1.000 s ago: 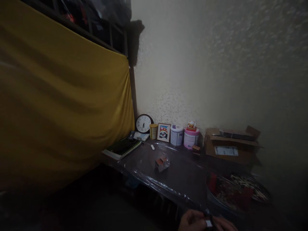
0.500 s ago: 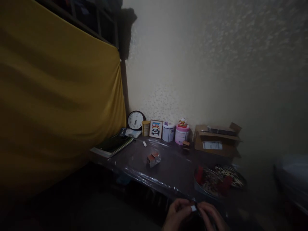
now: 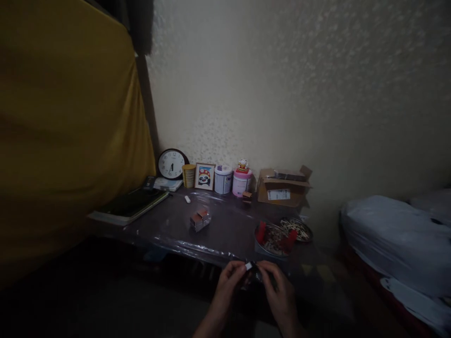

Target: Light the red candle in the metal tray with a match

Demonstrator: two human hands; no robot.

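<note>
At the table's front edge, my left hand (image 3: 228, 285) pinches a small white piece (image 3: 248, 266) between thumb and fingertips. My right hand (image 3: 279, 287) is closed beside it, its fingertips on something small and dark that I cannot make out. The two hands are close together but apart. Just beyond them sits a round tin (image 3: 262, 248) with red pieces at its sides and many small bits inside. Behind it is a dish (image 3: 310, 234) of thin pale sticks. A block of small brown-topped boxes (image 3: 200, 221) stands further left on the table.
The dark table (image 3: 225, 220) has a shiny plastic cover. Along the wall stand a clock (image 3: 172, 163), a yellow tub (image 3: 189, 177), a panda picture (image 3: 205, 177), a white tub (image 3: 223, 181), a pink tub (image 3: 241, 184) and a cardboard box (image 3: 278, 193). A yellow curtain (image 3: 70, 131) hangs left.
The view has turned right, so the table things appear further left and higher. Both hands show more fully, with the white piece still in the left fingertips.
</note>
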